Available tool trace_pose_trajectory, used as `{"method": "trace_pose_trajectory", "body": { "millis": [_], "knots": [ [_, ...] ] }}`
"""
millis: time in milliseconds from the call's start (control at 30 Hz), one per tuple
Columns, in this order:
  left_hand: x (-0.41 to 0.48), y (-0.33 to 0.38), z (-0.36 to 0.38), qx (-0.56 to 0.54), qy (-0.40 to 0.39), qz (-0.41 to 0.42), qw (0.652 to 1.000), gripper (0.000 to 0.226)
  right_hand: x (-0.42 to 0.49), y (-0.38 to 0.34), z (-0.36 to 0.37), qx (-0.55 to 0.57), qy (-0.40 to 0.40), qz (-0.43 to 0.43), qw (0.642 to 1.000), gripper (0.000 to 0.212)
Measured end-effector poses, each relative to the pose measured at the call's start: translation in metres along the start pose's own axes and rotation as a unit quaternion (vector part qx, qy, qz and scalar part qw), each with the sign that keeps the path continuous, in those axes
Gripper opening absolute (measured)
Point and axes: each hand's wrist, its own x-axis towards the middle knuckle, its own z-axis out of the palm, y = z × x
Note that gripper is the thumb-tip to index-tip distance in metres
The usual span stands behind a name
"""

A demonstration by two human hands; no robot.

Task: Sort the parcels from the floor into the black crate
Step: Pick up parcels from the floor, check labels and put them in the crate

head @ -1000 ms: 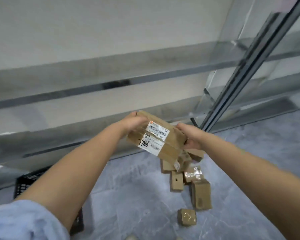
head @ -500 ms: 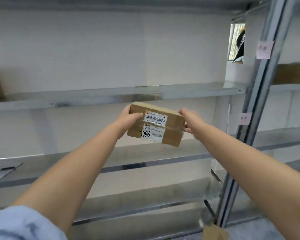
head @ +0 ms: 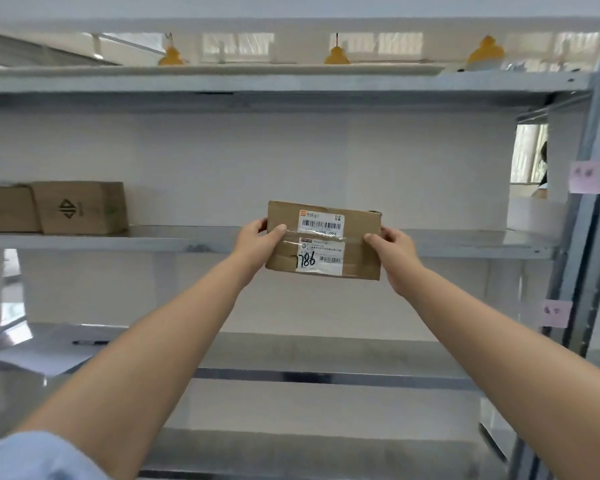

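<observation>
Now both hands are holding one parcel (head: 357, 251) up in the air in front of a metal shelf (head: 465, 243), with its labelled face facing the camera and its long edges lying level. The left hand (head: 257, 243) is gripping the left short end, thumb lying across the front face and fingers wrapping behind. The right hand (head: 395, 254) is gripping the right short end in the same way, so each hand is clasping cardboard and neither is free. The parcel is hanging at about the height of the shelf's near edge, not resting on it as far as can be told, and well right of two brown boxes (head: 78, 207) sitting at the shelf's far left. The black crate and the floor are not showing in this view, so the parcel is judged to be in transit and not yet sorted. It is looking like a flat, stiff cardboard box, sealed with glossy clear tape over two white labels. Held out at arm's length without sagging, it is probably light. The tape is likely making the front slippery, so the bare cardboard ends and edges are offering the better hold, with fingers going underneath when lowering it. One hand would probably be managing it, though two are guarding better against tipping.
</observation>
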Motion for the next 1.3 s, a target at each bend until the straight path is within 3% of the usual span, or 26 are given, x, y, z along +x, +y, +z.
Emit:
{"method": "trace_pose_trajectory", "body": {
  "millis": [233,333,700,800,1000,1300],
  "knots": [
    [-0.028,-0.018,-0.044,0.002,0.076,-0.023,0.997,0.035,-0.007,0.012,0.047,0.086,-0.056,0.031,0.994,0.041],
    [-0.048,-0.027,-0.075,-0.018,0.132,-0.048,0.990,0.030,-0.022,0.021,0.088,0.110,-0.131,0.059,0.983,0.042],
    [-0.095,-0.043,-0.256,0.025,0.192,-0.097,0.976,0.040,-0.102,0.025,0.263,0.167,-0.240,0.117,0.949,0.042],
    [-0.104,-0.056,-0.314,0.031,0.197,-0.094,0.975,0.038,-0.122,0.025,0.320,0.159,-0.251,0.110,0.949,0.040],
    [-0.106,-0.074,-0.430,0.046,0.186,-0.107,0.976,0.038,-0.163,0.039,0.432,0.128,-0.243,0.107,0.956,0.014],
    [-0.080,-0.155,-0.526,0.066,0.162,-0.160,0.972,0.036,-0.175,0.095,0.535,0.104,-0.224,0.133,0.960,0.015]
  ]
}}
